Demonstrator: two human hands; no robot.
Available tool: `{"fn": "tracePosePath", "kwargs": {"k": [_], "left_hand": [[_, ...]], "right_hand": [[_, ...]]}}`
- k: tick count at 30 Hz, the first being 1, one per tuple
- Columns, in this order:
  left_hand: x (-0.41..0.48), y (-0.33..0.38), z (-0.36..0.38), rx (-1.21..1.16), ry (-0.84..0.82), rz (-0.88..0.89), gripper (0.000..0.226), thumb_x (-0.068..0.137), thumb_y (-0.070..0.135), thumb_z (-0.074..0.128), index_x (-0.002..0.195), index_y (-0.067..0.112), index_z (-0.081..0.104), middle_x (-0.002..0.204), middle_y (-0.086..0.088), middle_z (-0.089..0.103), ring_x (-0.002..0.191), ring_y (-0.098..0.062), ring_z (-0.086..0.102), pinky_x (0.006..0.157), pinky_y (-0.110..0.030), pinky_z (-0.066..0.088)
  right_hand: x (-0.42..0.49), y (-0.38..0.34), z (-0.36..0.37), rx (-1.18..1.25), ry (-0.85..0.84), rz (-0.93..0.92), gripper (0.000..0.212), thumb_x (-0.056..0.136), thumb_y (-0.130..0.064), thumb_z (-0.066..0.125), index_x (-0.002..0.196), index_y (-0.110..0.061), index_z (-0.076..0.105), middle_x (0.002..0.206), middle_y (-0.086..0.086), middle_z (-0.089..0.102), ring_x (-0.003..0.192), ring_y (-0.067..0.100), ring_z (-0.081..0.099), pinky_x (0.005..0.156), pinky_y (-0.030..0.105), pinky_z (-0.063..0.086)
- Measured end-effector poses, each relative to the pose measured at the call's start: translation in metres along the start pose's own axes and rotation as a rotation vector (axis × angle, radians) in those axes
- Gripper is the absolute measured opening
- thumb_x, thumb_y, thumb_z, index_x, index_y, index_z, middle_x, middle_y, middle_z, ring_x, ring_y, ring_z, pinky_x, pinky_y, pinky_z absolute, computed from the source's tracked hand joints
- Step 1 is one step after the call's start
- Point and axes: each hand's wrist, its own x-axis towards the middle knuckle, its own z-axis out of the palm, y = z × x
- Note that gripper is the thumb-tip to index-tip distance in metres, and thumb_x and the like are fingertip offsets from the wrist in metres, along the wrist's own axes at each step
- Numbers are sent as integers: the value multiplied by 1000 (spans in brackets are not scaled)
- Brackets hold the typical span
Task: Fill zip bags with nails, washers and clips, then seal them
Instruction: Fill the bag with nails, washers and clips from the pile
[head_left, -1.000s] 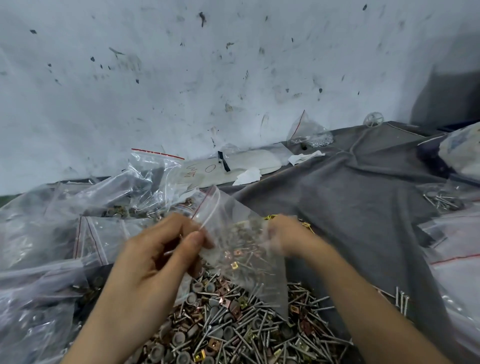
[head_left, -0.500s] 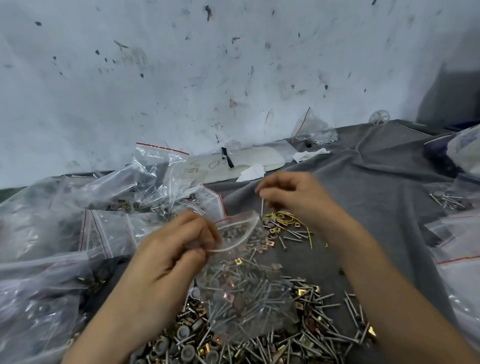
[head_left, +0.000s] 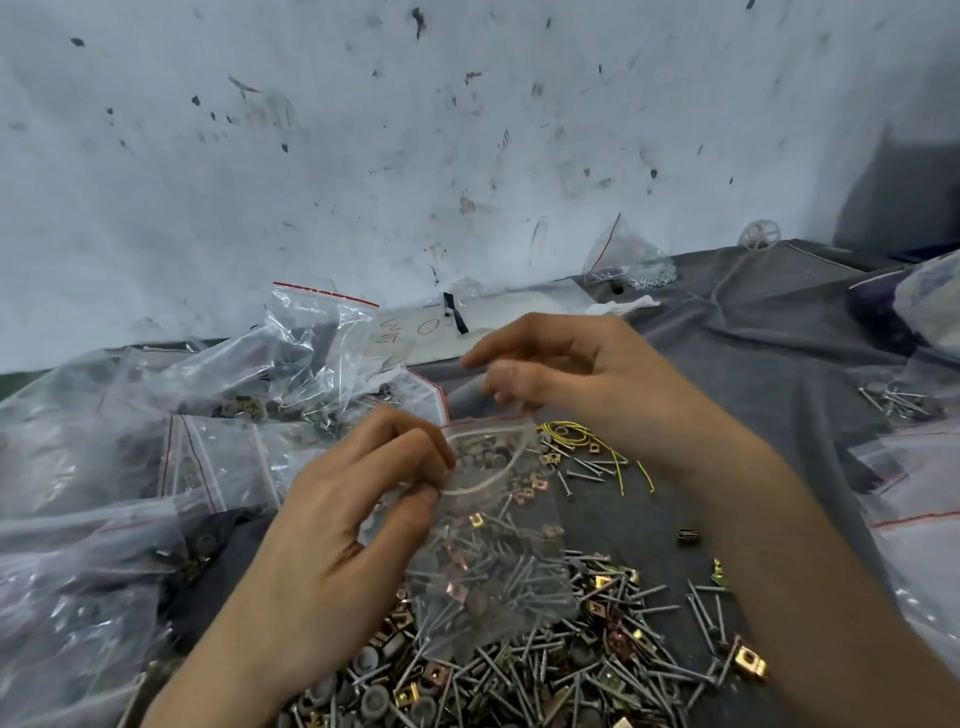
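STEP: filling | LEFT: your left hand (head_left: 353, 525) pinches the zip bag (head_left: 493, 551) at its mouth corner so it gapes for loading | RIGHT: your right hand (head_left: 587, 379) curls at the far lip; blurred, cannot tell whether it pinches plastic or parts | BAG: part-full, hanging over the hardware pile (head_left: 545, 670) at the grey cloth (head_left: 753, 364)'s near edge

Two bare hands, left hand (head_left: 353, 519) and right hand (head_left: 582, 374). Left forearm (head_left: 218, 670) and right forearm (head_left: 810, 582) are bare all the way to the frame edge. Right thumbnail (head_left: 511, 375) is short and plain, a bit blurred. Rest of the body is out of frame.
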Motion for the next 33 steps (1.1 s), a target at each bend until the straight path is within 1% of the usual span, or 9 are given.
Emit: {"fn": "tracePosePath", "kwargs": {"k": [2, 4, 8, 15, 18, 22, 24, 29, 33], "left_hand": [[0, 0, 1, -12, 32, -15, 14, 85, 27, 42, 77, 22, 52, 92, 8, 57, 88, -12, 57, 71, -14, 39], [0, -1, 2, -17, 63, -23, 14, 86, 27, 42, 78, 22, 52, 93, 9, 57, 90, -12, 58, 72, -14, 40], [0, -3, 2, 8, 111, -18, 14, 88, 28, 41, 81, 22, 52, 93, 9, 58, 91, -9, 57, 75, -13, 40], [-1, -7, -1, -14, 137, -44, 15, 90, 30, 41, 85, 24, 54, 95, 9, 58, 94, -12, 59, 75, -15, 42], [-1, -7, 0, -9, 138, -50, 15, 90, 31, 40, 86, 25, 54, 95, 9, 59, 94, -12, 59, 75, -15, 43], [0, -6, 1, 5, 137, -45, 15, 90, 31, 41, 84, 25, 53, 96, 13, 57, 95, -11, 58, 75, -17, 42], [0, -5, 1, 21, 131, -44, 15, 90, 31, 41, 83, 25, 52, 96, 13, 57, 95, -9, 57, 75, -15, 40], [0, -3, 4, 59, 85, -21, 16, 90, 29, 40, 80, 23, 51, 94, 9, 57, 93, -9, 56, 74, -14, 38], [0, 1, 5, 73, 69, -9, 18, 90, 29, 40, 79, 21, 51, 94, 5, 58, 91, -10, 56, 73, -13, 38]], "right_hand": [[6, 21, -6, -26, 97, 101, 11, 86, -13, 66, 88, -22, 72, 73, 0, 70, 67, 10, 62, 62, 20, 52], [11, 52, -7, -258, 127, 292, 10, 85, -9, 67, 89, -17, 71, 72, -1, 69, 65, 10, 60, 57, 19, 48], [7, 114, 2, -758, 5, 634, 18, 81, -19, 71, 97, -11, 70, 103, 11, 69, 97, 22, 61, 81, 28, 48], [6, 140, 8, -993, 19, 741, 28, 88, -6, 58, 115, -11, 59, 139, 23, 42, 113, 35, 55, 92, 38, 48], [5, 136, 1, -936, -9, 761, 28, 85, -13, 63, 112, -11, 58, 130, 16, 50, 108, 31, 58, 88, 36, 48], [10, 106, -10, -475, 147, 591, 9, 81, -3, 66, 86, -9, 63, 65, 3, 64, 49, 8, 61, 50, 23, 51], [12, 80, -15, -244, 253, 431, 17, 82, 4, 63, 74, -12, 65, 51, -2, 62, 43, 5, 57, 46, 21, 48], [3, 12, -14, 114, 269, -78, 17, 86, -8, 62, 82, -18, 74, 68, -4, 69, 67, 6, 62, 61, 17, 50], [-5, -10, -8, -83, 87, -124, 14, 88, -20, 62, 82, -24, 74, 83, -7, 69, 79, 1, 61, 72, 19, 46]]}}
